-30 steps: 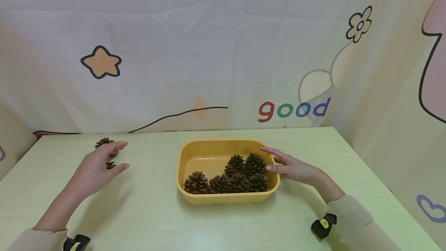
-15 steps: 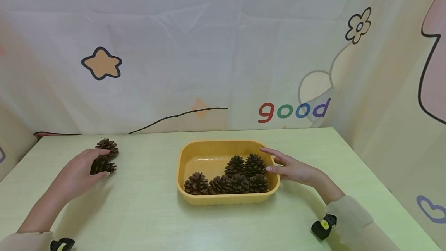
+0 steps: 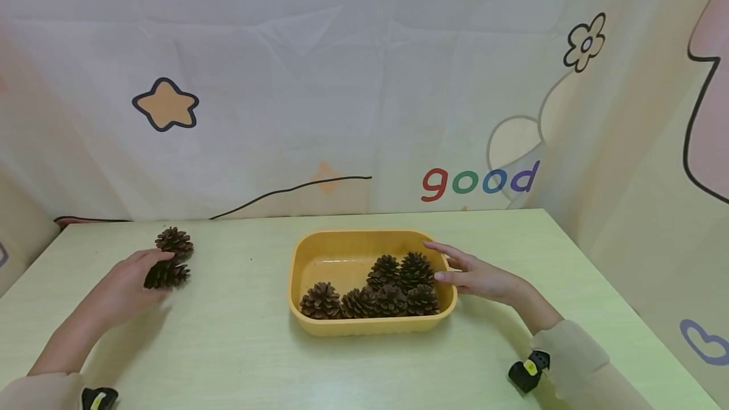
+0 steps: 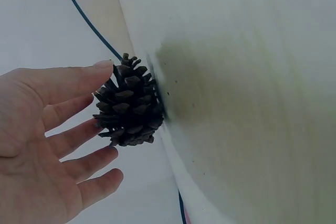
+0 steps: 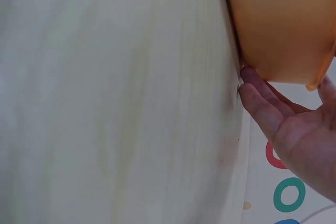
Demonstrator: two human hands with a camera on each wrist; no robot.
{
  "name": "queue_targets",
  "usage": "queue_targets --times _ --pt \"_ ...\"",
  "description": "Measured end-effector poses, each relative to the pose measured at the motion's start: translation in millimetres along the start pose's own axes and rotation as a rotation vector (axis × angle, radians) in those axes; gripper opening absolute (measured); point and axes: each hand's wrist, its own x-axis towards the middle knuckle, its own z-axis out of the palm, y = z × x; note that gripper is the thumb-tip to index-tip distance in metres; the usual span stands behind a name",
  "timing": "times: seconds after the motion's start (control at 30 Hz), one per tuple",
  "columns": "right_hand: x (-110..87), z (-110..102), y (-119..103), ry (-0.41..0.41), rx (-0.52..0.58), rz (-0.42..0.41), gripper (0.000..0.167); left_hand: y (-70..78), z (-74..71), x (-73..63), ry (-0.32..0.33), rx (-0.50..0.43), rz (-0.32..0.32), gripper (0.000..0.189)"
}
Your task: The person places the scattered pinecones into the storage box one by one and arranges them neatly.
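On the left of the table, my left hand (image 3: 122, 290) holds the nearer of two pine cones, thumb and fingers on either side of this brown, open-scaled pine cone (image 3: 166, 275). In the left wrist view, the thumb meets the upper part of the pine cone (image 4: 128, 106), and the other fingers reach behind and below it. Just beyond stands the second pine cone (image 3: 175, 243). My right hand (image 3: 484, 277) grips the right end of a yellow plastic basin (image 3: 373, 326). The right wrist view has fingertips (image 5: 257, 80) low against its outer wall, close to the tabletop.
Several pine cones (image 3: 390, 299) lie in the basin, mostly along its near side and right half. A printed cloth (image 3: 273, 112) hangs behind the pale table (image 3: 239, 347), right at its back edge. Another stretch of cloth borders the right side.
My left hand has come back from above the far pine cone, lowered to the nearer one and closed around it, shifting it slightly left. The right hand and basin stay put.
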Motion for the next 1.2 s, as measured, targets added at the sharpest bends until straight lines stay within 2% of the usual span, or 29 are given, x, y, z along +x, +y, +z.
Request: queue_targets --times 0.27,0.5,0.8,1.0,1.2 --pt "-0.6 1 -1 0.008 -0.004 0.002 0.067 -2.9 1.0 4.8 0.01 0.029 -0.011 0.063" --pt "-0.3 1 -1 0.008 -0.009 0.002 0.067 -3.0 4.2 9.3 -0.012 0.06 -0.027 0.062" --pt "-1.0 1 -1 0.016 -0.014 0.001 0.068 -4.6 5.4 10.7 0.007 0.127 -0.031 0.057" --pt "-1.2 1 -1 0.021 -0.02 0.006 0.068 0.7 2.0 8.5 -0.005 0.106 -0.05 0.057" --pt "-1.2 1 -1 0.02 -0.02 0.006 0.068 12.3 1.5 8.0 0.011 0.044 -0.047 0.059"
